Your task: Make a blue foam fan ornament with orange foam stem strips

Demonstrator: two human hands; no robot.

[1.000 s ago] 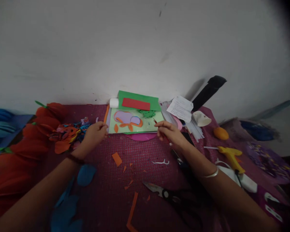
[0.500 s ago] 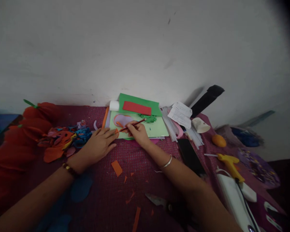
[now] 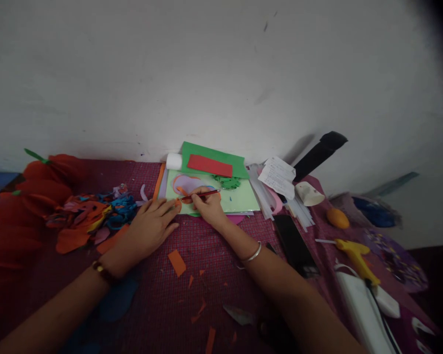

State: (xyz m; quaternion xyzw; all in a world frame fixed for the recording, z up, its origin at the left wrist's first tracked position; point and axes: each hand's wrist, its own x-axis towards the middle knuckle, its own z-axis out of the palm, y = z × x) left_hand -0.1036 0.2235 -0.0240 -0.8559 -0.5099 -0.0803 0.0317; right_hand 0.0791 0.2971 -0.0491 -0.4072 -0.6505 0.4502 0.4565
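Note:
My right hand (image 3: 206,206) pinches a thin red pencil (image 3: 201,195), its tip resting on a pale green sheet (image 3: 239,199) that carries a lilac shape edged in orange (image 3: 186,183) and a dark green cut-out (image 3: 227,182). My left hand (image 3: 153,223) lies flat with fingers spread, its fingertips on the sheet's near left corner. Behind the sheet lie a green sheet (image 3: 239,161) with a red strip (image 3: 209,165) on it, and a white roll (image 3: 174,161).
Red cloth covers the table (image 3: 214,246), strewn with orange scraps (image 3: 177,262). A heap of coloured paper cut-outs (image 3: 92,216) is at the left. At the right lie a black phone (image 3: 291,243), a yellow glue gun (image 3: 356,251), white strips (image 3: 299,209), a note (image 3: 278,174). Scissors (image 3: 243,314) lie near.
My right hand swung left across the sheet with the pencil and now rests over the lilac shape. My left hand opened flat onto the sheet's corner. The view shifted slightly.

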